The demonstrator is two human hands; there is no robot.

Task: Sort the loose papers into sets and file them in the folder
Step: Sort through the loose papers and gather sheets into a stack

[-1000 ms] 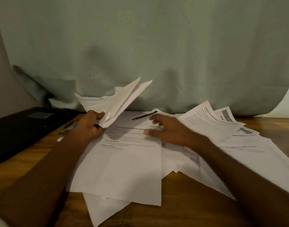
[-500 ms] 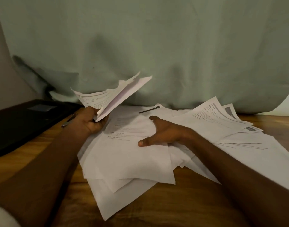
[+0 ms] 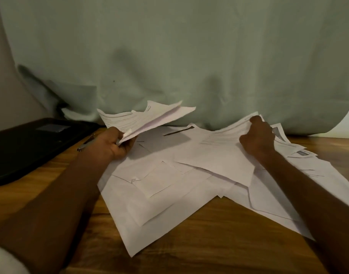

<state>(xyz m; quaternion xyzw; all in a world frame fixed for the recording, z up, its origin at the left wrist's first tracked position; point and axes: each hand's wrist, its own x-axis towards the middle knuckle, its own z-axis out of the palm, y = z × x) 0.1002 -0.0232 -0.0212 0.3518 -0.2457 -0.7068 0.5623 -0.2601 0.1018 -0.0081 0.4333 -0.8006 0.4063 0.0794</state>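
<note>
My left hand (image 3: 110,144) grips a bundle of printed sheets (image 3: 142,119) by its near corner and holds it fanned up above the table. A spread of loose white papers (image 3: 169,194) covers the middle of the wooden table (image 3: 219,244). Further right, my right hand (image 3: 257,138) pinches the far edge of one printed sheet (image 3: 219,153) lying on top of the spread. More printed pages (image 3: 300,153) fan out behind that hand. The black folder (image 3: 29,143) lies closed at the far left.
A pen (image 3: 85,144) lies on the table just left of my left hand, partly hidden by it. Another dark pen (image 3: 177,131) rests among the far papers. A pale green cloth (image 3: 189,56) hangs close behind the table.
My right hand has left the centre sheet and moved right and back to pinch another sheet's far edge. The centre papers have shifted. The left hand still holds its bundle.
</note>
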